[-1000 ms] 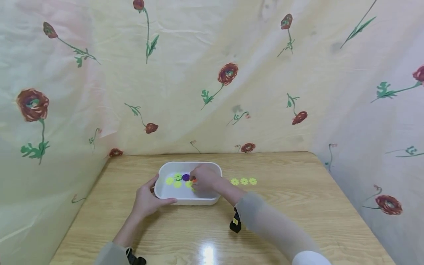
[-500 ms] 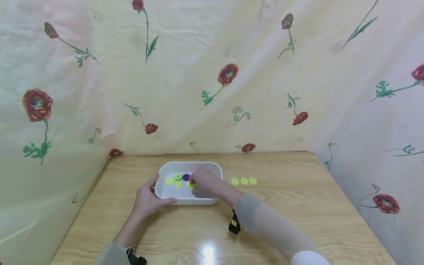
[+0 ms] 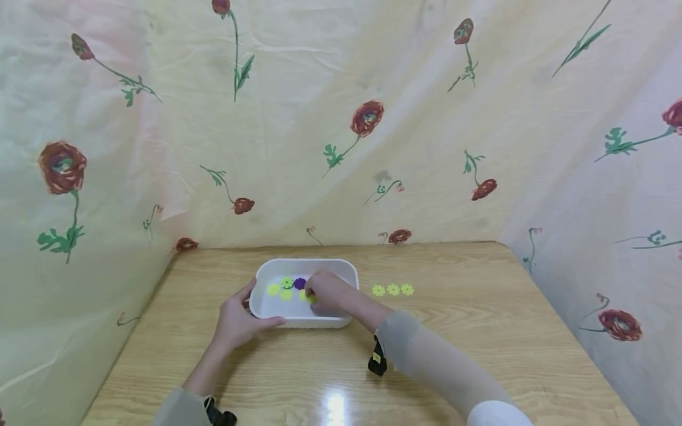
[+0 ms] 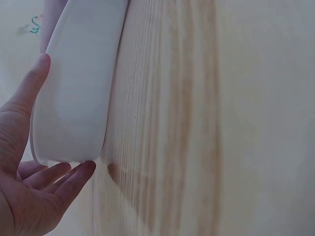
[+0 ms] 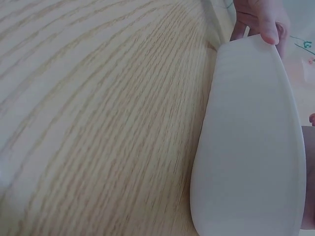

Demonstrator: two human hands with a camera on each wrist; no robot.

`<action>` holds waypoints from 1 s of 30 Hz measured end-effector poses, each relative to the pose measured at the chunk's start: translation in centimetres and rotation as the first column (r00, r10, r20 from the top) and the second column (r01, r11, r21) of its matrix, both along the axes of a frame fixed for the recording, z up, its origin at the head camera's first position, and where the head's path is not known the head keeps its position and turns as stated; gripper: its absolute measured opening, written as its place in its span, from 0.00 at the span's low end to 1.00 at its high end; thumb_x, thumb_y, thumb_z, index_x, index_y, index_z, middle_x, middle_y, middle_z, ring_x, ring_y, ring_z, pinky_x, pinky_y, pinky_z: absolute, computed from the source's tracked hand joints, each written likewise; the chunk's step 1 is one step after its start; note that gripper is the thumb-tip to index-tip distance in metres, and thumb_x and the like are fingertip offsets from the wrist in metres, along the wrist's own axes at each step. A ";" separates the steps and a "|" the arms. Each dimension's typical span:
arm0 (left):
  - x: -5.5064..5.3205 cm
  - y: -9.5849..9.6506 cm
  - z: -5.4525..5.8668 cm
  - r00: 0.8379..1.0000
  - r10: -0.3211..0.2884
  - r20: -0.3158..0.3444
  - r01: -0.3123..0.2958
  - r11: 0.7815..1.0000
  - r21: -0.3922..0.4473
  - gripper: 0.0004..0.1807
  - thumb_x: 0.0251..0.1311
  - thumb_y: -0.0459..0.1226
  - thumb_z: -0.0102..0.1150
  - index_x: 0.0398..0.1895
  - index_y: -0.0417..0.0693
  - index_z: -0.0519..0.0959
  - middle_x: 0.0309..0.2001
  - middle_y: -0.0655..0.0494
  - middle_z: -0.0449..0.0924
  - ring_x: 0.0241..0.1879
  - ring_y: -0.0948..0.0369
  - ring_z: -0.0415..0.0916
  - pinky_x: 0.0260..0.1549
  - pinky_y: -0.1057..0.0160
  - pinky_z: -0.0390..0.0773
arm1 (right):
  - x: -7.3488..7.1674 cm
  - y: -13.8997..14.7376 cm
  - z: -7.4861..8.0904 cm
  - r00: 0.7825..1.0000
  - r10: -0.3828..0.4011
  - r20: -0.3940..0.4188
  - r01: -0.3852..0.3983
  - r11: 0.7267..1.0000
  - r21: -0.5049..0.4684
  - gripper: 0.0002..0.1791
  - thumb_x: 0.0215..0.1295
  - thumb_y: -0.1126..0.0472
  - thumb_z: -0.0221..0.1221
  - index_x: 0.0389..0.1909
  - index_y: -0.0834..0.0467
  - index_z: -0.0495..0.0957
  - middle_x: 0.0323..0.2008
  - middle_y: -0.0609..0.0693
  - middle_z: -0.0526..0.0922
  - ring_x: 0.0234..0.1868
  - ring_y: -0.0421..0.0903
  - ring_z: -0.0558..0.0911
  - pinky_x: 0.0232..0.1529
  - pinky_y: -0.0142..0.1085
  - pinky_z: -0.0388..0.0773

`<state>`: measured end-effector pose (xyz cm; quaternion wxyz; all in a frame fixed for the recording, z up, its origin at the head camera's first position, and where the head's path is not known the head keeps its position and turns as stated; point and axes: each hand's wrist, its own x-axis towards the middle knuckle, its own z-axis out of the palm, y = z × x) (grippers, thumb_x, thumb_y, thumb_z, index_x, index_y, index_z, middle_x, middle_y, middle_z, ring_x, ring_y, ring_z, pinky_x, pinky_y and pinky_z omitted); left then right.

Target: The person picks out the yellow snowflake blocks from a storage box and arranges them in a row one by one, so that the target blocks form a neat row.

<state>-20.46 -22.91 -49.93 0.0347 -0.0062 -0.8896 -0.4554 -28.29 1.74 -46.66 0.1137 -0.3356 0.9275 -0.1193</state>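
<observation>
- One white tub (image 3: 319,323), standing on the table, open side up.
- One left hand (image 3: 238,319), gripping the tub at its left end: thumb along the near rim, fingers round the end wall.
- One right hand (image 3: 329,293), inside the tub toward its right side, fingers curled; whether they pinch a piece cannot be told, the fingertips being hidden.
- One purple flower piece (image 3: 300,284), in the tub, just left of the right hand.
- One yellow-green flower piece (image 3: 287,283), beside the purple one, a dark edge showing beneath it.
- Yellow flower pieces (image 3: 286,294), lying in the tub; those nearest the right hand partly covered by it.
- Three yellow flowers (image 3: 393,290), in a row on the table, right of the tub.
- One wooden table (image 3: 479,337), light, grained.
- One cream cloth (image 3: 298,130), printed with red flowers, hanging behind.
- Two black wrist devices (image 3: 378,364), one at each sleeve.
</observation>
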 end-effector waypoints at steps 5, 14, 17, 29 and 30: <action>0.0 0.1 0.2 1.000 0.002 0.011 -0.002 1.000 0.004 0.67 0.42 0.54 0.88 0.82 0.38 0.61 0.78 0.37 0.69 0.63 0.45 0.82 0.60 0.47 0.85 | -0.1 0.5 0.1 1.000 -0.028 -0.001 0.028 0.999 -0.018 0.14 0.63 0.63 0.72 0.49 0.56 0.90 0.45 0.49 0.92 0.47 0.44 0.86 0.56 0.36 0.84; 0.2 0.2 0.4 0.999 0.016 0.051 -0.016 1.000 0.000 0.66 0.44 0.55 0.87 0.83 0.39 0.60 0.79 0.37 0.67 0.67 0.42 0.78 0.64 0.44 0.81 | 0.1 1.8 1.0 0.996 -0.031 -0.084 0.023 0.996 -0.092 0.14 0.63 0.61 0.74 0.48 0.59 0.90 0.46 0.52 0.93 0.50 0.49 0.89 0.56 0.39 0.85; 0.2 0.2 0.5 0.998 0.018 0.057 -0.018 1.000 -0.001 0.66 0.44 0.55 0.87 0.83 0.40 0.59 0.79 0.38 0.67 0.67 0.43 0.78 0.65 0.45 0.81 | 0.1 2.4 1.4 0.995 -0.019 -0.102 0.008 0.994 -0.109 0.14 0.62 0.60 0.75 0.47 0.60 0.90 0.45 0.52 0.93 0.48 0.48 0.89 0.54 0.39 0.86; 0.4 0.4 0.6 0.997 0.014 0.078 -0.015 1.000 0.007 0.66 0.46 0.54 0.87 0.84 0.41 0.59 0.80 0.39 0.65 0.68 0.43 0.76 0.66 0.45 0.80 | -0.1 5.0 2.4 0.992 -0.104 -0.072 0.084 0.966 -0.245 0.16 0.62 0.63 0.74 0.50 0.64 0.88 0.47 0.57 0.91 0.49 0.52 0.88 0.53 0.44 0.87; 0.5 0.5 0.5 0.997 0.016 0.080 -0.016 1.000 0.007 0.66 0.46 0.53 0.87 0.84 0.41 0.59 0.80 0.39 0.65 0.68 0.43 0.76 0.67 0.45 0.80 | -0.1 5.2 2.4 0.991 -0.108 -0.075 0.086 0.963 -0.255 0.16 0.62 0.63 0.74 0.50 0.64 0.88 0.47 0.57 0.90 0.48 0.52 0.88 0.52 0.43 0.87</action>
